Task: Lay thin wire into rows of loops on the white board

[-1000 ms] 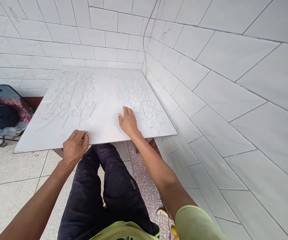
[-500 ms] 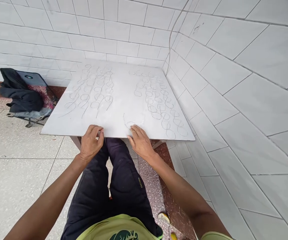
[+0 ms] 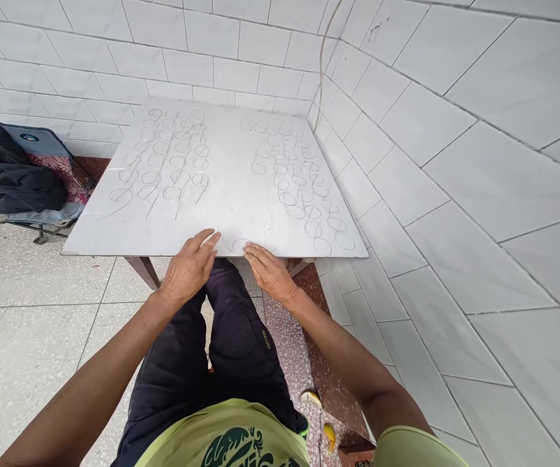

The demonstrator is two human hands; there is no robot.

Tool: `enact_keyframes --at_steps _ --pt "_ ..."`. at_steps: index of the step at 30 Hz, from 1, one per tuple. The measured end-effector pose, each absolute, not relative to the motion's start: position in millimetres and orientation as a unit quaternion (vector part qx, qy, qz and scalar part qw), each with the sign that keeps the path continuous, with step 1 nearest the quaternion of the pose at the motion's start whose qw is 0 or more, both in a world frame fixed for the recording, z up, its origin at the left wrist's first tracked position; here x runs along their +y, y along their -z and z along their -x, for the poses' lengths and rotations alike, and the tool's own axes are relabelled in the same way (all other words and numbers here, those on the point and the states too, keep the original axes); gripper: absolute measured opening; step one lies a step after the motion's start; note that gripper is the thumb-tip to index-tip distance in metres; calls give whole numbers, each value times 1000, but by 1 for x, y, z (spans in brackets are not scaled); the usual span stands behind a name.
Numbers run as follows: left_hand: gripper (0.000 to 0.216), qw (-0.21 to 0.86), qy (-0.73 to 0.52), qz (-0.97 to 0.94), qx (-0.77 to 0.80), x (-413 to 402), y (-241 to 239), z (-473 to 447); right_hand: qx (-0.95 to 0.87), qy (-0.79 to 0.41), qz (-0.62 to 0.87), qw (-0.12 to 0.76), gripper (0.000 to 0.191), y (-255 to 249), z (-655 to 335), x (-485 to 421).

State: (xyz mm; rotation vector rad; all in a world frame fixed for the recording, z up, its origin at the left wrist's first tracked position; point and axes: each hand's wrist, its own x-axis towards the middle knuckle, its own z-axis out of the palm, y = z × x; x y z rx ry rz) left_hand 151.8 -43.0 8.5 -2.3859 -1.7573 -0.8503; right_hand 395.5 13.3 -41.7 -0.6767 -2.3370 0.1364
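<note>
A large white board [image 3: 231, 175] lies flat on a low stand in the corner of a tiled room. Rows of thin wire loops [image 3: 168, 162] lie on its left half, and more wire loops [image 3: 299, 188] run down its right half. One loose wire loop [image 3: 234, 245] sits at the near edge between my hands. My left hand [image 3: 190, 269] rests at that edge with its fingers stretched toward the loop. On the other side of the loop my right hand [image 3: 270, 272] lies flat, fingertips touching the board's edge.
White tiled walls [image 3: 455, 162] close in at the back and right. A thin cable [image 3: 322, 58] hangs down the corner. A folding chair with dark clothes [image 3: 22, 178] stands at the left on the speckled floor. My dark-trousered legs [image 3: 226, 350] are below the board.
My right hand slid back from the middle of the board to its near edge, dragging a wire loop along. The left hand opened and shifted right toward it. The view turned slightly.
</note>
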Motion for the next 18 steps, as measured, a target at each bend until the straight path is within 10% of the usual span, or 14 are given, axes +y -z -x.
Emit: enact_keyframes --at_steps 18 --pt "29 21 94 788 -608 -23 -23 -156 -856 -249 210 401 26 4 -351 70"
